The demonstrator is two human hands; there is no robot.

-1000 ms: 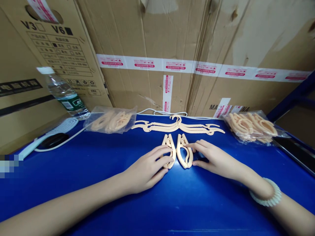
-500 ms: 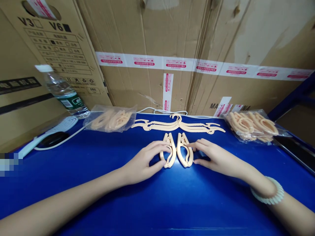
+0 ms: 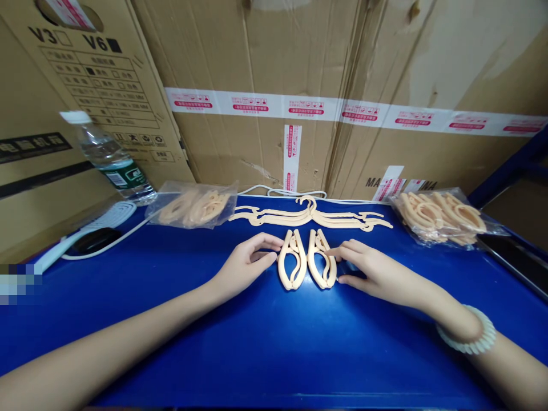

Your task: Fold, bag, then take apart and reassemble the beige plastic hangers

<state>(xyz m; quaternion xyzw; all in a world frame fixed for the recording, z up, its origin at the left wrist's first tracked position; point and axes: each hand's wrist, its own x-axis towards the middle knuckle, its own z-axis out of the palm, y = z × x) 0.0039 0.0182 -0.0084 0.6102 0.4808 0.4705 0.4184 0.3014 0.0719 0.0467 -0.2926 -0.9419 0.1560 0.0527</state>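
- In the head view we look over a smooth, glossy blue bench (image 3: 274, 342), backed by ribbed brown cardboard (image 3: 248, 63) with white-and-red tape (image 3: 252, 104) running across it.
- At the far left we see a clear, ridged plastic bottle (image 3: 113, 162) with a green label, and at either side thin, crinkled clear bags, the left bag (image 3: 194, 206) and the right bag (image 3: 440, 217), filled with curved cream pieces.
- At the far middle lie slim, spread hangers (image 3: 286, 219), cream and matt, with curled hooks and notched arms.
- Nearer, at the middle of the bench, we have two folded hangers lying flat side by side, the left folded hanger (image 3: 303, 261) and the right folded hanger (image 3: 312, 264): rounded cream loops, pointed at the near end, each with a wavy strip inside.
- The left hand (image 3: 244, 260) grips nothing, thumb and fingers parted, fingertips at the left folded hanger's edge; we cannot tell if they touch.
- The right hand (image 3: 368, 268), below a pale beaded bracelet (image 3: 473, 331), has its index finger at the right folded hanger and its thumb parted beside it.
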